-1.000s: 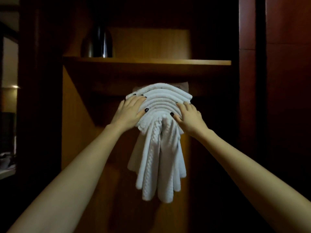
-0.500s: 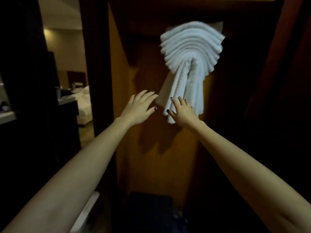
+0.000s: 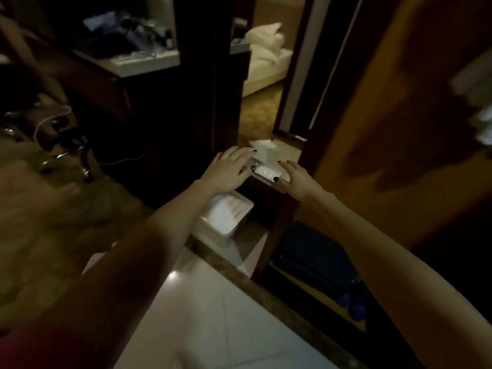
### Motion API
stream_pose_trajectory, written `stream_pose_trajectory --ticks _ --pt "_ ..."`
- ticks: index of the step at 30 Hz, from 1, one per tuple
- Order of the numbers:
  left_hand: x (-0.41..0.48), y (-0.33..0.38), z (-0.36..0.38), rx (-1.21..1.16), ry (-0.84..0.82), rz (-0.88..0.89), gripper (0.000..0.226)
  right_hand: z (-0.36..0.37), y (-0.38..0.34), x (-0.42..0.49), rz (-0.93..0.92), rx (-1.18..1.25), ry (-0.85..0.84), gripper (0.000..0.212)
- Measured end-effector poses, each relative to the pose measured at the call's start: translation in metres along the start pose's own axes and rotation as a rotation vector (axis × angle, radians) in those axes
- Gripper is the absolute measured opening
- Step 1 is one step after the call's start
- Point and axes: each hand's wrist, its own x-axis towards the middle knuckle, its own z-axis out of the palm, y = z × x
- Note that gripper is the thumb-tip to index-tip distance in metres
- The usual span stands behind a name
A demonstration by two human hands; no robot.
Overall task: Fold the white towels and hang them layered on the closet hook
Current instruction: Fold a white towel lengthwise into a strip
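The hung white towels (image 3: pixel 479 102) are a blurred white shape at the far right edge, against the wooden closet wall (image 3: pixel 386 115). My left hand (image 3: pixel 229 169) and my right hand (image 3: pixel 295 177) are stretched out in front of me, fingers straight and spread, holding nothing. Both hover over a small white stack (image 3: pixel 266 155) on a low dark stand. A white bin (image 3: pixel 226 222) with white towels folded inside stands on the floor below my left forearm.
A dark suitcase (image 3: pixel 314 254) lies on the closet floor at the right. A dark cabinet (image 3: pixel 186 102) stands ahead, a bed with white pillows (image 3: pixel 266 49) beyond it. Pale floor tiles (image 3: pixel 213 315) lie below.
My hands have left the hung towels and dropped lower. The view has swung down and left, from the closet hook to the floor and the room.
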Motion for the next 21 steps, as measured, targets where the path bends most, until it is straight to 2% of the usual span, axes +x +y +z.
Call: stream_pose_trajectory --ticks 4,10,15,21 --pt "-0.054 -0.116 0.017 0.007 -0.115 -0.213 0.055 0.062 -0.081 0.061 -0.087 -0.002 -0.107 0.058" --pt "-0.131 -0.25 0.054 -0.061 -0.153 -0.427 0.052 0.162 -0.175 0.134 -0.209 -0.037 -0.297 0.063" --pt "-0.177 -0.332 0.094 -0.121 -0.224 -0.569 0.055 0.256 -0.225 0.178 -0.255 -0.063 -0.44 0.057" --pt "-0.188 -0.446 0.155 -0.162 -0.269 -0.705 0.057 0.383 -0.264 0.247 -0.235 -0.102 -0.574 0.059"
